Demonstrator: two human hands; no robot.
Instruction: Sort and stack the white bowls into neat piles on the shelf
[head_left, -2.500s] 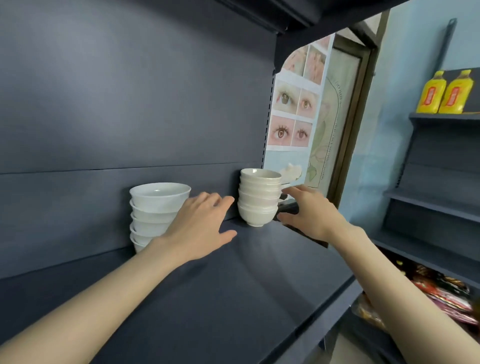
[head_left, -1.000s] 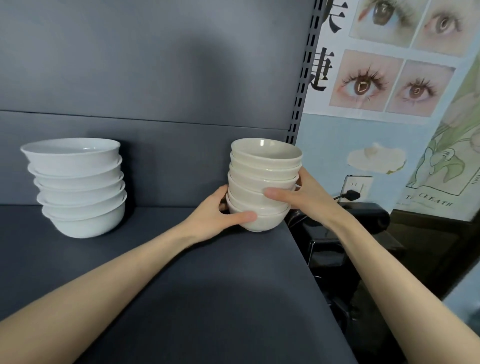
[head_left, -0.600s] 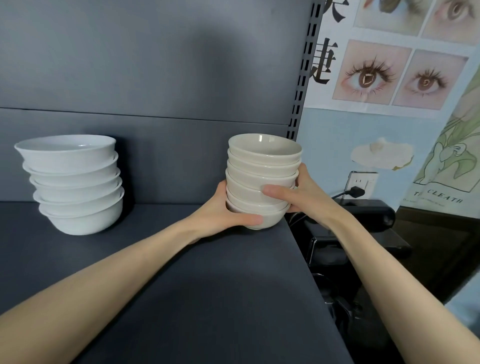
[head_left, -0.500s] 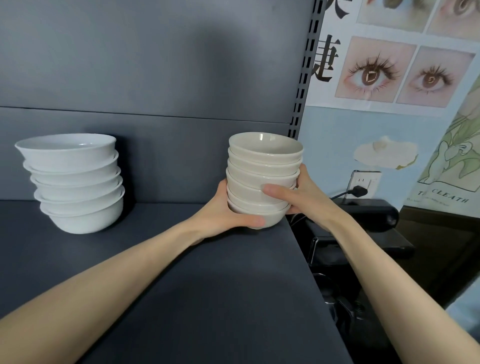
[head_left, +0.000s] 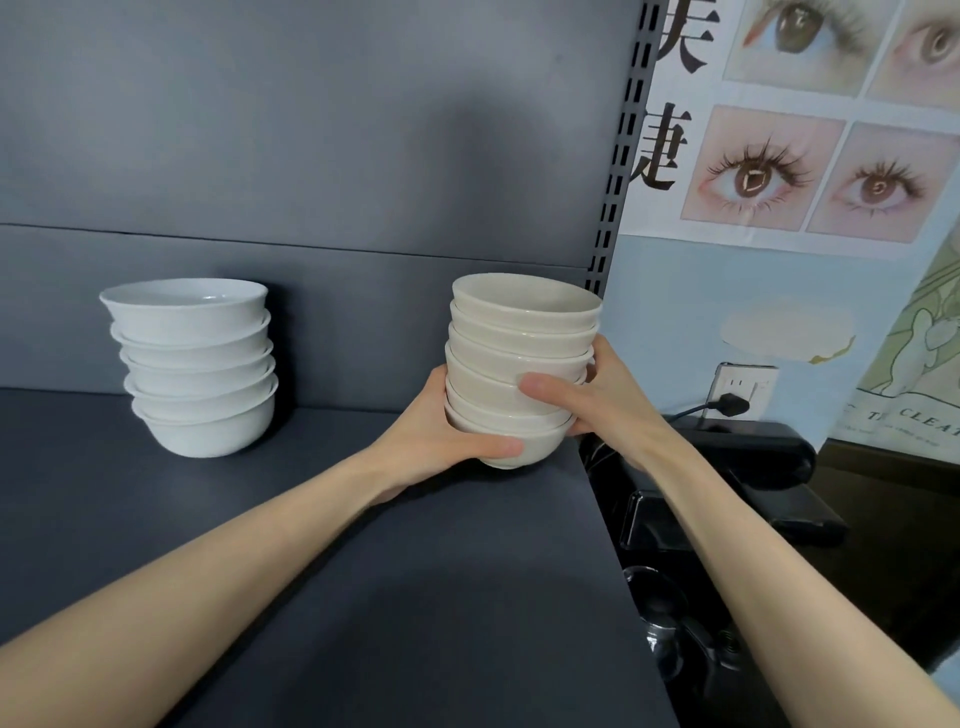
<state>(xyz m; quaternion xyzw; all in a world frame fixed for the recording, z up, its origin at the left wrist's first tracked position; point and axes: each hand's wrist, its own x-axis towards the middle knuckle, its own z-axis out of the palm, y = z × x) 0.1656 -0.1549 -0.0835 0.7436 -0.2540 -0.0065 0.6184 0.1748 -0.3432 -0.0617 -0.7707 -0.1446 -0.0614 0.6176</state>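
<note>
The cream bowl stack (head_left: 519, 364) stands upright on the shelf (head_left: 363, 571), well to the right of the wider white pile (head_left: 192, 364). The grip is two-sided. The left hand (head_left: 441, 436) curls round the bottom bowl on the pile's side, and the right hand (head_left: 608, 395) clasps mid-stack on the far side. Two and a half seconds earlier both hands were only reaching; over the last half second nothing differs.

The eye poster (head_left: 753, 171) carries large black Chinese characters down its left edge, partly hidden, perhaps 美睫. The plant print (head_left: 930, 332) reads "T… CLEA", cut off at the frame edge.
</note>
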